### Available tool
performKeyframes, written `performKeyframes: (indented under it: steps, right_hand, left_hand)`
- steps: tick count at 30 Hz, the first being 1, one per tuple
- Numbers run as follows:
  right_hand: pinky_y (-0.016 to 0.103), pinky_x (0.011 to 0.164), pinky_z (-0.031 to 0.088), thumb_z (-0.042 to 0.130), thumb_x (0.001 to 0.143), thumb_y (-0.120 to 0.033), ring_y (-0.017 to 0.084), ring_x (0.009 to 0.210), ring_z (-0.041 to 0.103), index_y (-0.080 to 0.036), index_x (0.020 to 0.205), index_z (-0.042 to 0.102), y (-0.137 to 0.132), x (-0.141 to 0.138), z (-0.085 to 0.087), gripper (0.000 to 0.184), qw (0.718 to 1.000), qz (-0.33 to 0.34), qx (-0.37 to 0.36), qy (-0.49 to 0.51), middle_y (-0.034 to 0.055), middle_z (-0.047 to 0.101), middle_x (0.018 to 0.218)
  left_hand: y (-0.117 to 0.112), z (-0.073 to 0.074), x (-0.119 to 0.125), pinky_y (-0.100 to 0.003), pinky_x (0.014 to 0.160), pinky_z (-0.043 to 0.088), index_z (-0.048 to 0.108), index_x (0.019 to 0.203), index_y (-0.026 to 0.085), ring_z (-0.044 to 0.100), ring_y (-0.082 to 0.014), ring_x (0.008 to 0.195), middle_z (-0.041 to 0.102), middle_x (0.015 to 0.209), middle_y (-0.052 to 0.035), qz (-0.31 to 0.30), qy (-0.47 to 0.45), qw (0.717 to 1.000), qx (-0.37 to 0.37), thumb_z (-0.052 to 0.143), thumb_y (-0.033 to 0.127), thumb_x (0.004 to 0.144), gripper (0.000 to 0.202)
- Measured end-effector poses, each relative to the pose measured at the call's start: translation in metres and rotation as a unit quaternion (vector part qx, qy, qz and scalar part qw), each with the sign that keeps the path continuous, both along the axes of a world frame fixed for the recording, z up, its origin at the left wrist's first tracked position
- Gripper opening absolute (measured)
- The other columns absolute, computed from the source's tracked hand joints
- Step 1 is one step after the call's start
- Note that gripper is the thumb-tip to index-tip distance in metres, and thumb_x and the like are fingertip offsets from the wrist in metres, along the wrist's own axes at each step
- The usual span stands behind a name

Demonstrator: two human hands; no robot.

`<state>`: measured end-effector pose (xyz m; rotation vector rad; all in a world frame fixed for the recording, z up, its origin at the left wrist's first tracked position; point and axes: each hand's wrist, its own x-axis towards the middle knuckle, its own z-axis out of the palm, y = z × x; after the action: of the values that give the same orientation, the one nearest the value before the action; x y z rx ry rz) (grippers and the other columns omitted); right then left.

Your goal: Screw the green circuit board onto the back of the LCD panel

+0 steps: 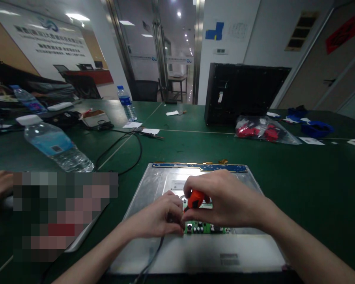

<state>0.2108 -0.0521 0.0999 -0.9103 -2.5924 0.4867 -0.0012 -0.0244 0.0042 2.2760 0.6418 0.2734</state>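
Note:
My right hand is wrapped round the orange-and-black handle of what looks like a screwdriver. Its lower end is hidden behind my fingers. Close beside it, my left hand has its fingers curled together over the green circuit board; what they pinch, if anything, is hidden. A black cable runs from under my left hand towards the front edge. The board sits on the back of a flat silver display panel, which lies on the table. Along the panel's far edge runs a narrow blue circuit strip.
Left on the green table are a tilted water bottle, a blurred-out screen area and another person's hand. Farther back are an upright bottle, a black monitor housing and a plastic bag of red parts.

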Motion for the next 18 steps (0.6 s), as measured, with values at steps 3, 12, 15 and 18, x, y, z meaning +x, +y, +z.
performKeyframes:
  steps: [3,12,15,18]
  right_hand:
    - [0.024,0.056,0.028,0.066,0.082,-0.034,0.01,0.064,0.049,-0.017,0.09,0.057,0.0016,0.0001,-0.003,0.021,1.0,0.002,0.005,-0.005,-0.0018,0.063,0.077]
    - [0.024,0.056,0.027,0.067,0.082,-0.032,0.01,0.063,0.048,-0.017,0.091,0.057,0.0024,0.0008,-0.0012,0.02,1.0,0.011,-0.007,-0.013,-0.0014,0.062,0.076]
    - [0.024,0.056,0.026,0.067,0.082,-0.032,0.01,0.063,0.048,-0.017,0.092,0.057,0.0023,0.0011,-0.0001,0.02,1.0,0.01,-0.007,-0.019,-0.0015,0.062,0.076]
    - [0.024,0.056,0.026,0.067,0.082,-0.033,0.01,0.064,0.048,-0.017,0.092,0.057,0.003,0.0016,0.0001,0.02,1.0,0.009,-0.01,-0.019,-0.0014,0.062,0.076]
  left_hand:
    - [-0.0014,0.0004,-0.0003,-0.029,0.08,0.037,0.063,0.063,0.017,0.052,-0.0142,0.074,0.056,0.071,0.0041,0.016,0.003,1.0,0.014,0.077,0.018,0.071,0.016]
    - [-0.0013,-0.0019,0.0002,-0.03,0.08,0.036,0.065,0.067,0.018,0.052,-0.0144,0.074,0.056,0.072,0.0042,-0.006,-0.002,1.0,0.031,0.078,0.024,0.074,0.016]
    - [-0.0008,-0.0046,-0.0003,-0.029,0.079,0.036,0.065,0.066,0.018,0.051,-0.0141,0.074,0.055,0.073,0.0044,-0.007,-0.008,1.0,0.03,0.078,0.026,0.073,0.017]
    - [-0.0003,-0.0073,-0.0017,-0.029,0.079,0.036,0.064,0.065,0.017,0.051,-0.0145,0.075,0.056,0.074,0.0038,-0.003,-0.013,1.0,0.026,0.08,0.024,0.071,0.019]
